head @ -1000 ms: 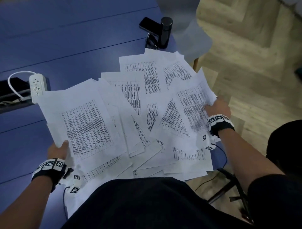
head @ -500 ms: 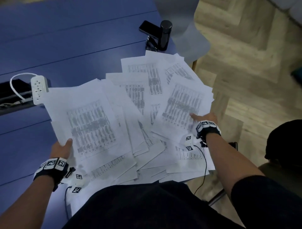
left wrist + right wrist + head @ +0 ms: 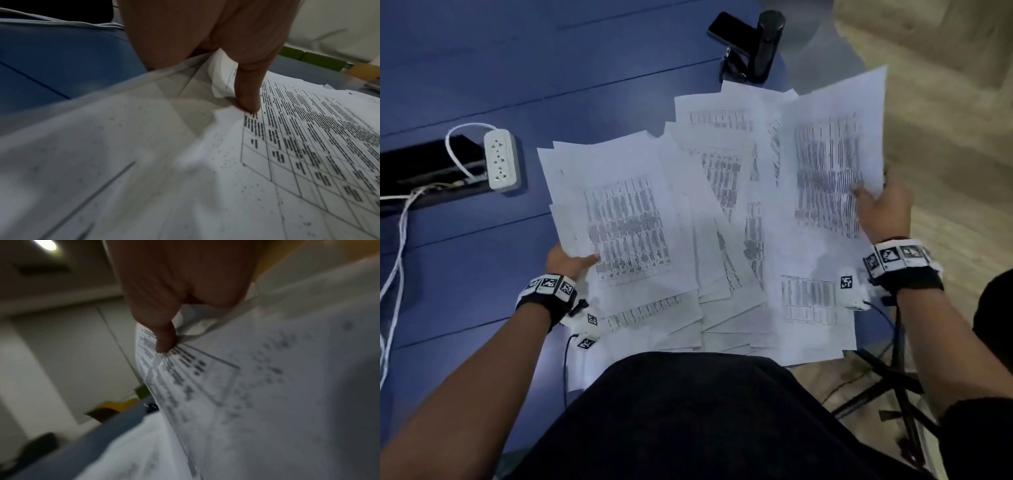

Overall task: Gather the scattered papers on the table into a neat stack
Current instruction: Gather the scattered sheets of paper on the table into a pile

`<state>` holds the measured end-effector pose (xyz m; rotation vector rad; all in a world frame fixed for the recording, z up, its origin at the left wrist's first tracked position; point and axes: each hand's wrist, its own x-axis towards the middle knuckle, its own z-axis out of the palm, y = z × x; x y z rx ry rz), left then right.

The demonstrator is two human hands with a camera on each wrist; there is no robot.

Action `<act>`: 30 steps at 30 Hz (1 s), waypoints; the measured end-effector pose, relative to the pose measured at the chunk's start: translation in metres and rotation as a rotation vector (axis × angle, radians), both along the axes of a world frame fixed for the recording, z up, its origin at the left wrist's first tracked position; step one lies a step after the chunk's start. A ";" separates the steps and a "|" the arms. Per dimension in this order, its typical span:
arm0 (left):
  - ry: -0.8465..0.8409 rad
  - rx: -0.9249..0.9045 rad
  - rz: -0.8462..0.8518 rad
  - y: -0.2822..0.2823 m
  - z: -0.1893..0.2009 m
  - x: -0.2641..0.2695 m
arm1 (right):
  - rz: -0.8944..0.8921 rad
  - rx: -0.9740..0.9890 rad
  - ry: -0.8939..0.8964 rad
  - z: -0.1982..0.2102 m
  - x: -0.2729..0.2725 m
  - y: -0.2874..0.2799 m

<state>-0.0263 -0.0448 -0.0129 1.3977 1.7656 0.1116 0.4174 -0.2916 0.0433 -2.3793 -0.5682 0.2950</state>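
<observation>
Several white printed sheets (image 3: 722,212) lie fanned and overlapping on the blue table (image 3: 517,68). My left hand (image 3: 570,262) grips the left bundle of sheets (image 3: 626,226) at its near left edge, thumb on top, seen in the left wrist view as a thumb (image 3: 246,91) pressing the printed sheet (image 3: 287,146). My right hand (image 3: 883,209) holds a lifted sheet (image 3: 828,164) by its right edge, raised and tilted above the pile. In the right wrist view the thumb (image 3: 164,337) pinches that sheet (image 3: 267,386).
A white power strip (image 3: 500,159) with its cord lies by a dark cable slot (image 3: 424,171) at the left. A black clamp post (image 3: 767,44) and a dark phone (image 3: 729,31) stand at the table's far edge. The table edge and wooden floor (image 3: 945,137) lie to the right.
My right hand has lifted a sheet off the right side of the pile and swung outward to the right. My left hand has kept its grip and slid the left bundle inward.
</observation>
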 end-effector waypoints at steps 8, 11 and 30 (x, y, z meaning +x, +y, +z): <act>-0.105 -0.042 0.054 0.002 0.005 -0.003 | 0.136 0.509 0.369 0.059 -0.084 0.084; -0.151 -0.086 0.118 0.003 0.010 -0.001 | 0.183 0.287 0.369 0.020 -0.128 0.115; -0.008 -0.142 -0.021 0.016 -0.016 -0.006 | -0.034 -0.437 0.199 -0.070 0.014 0.099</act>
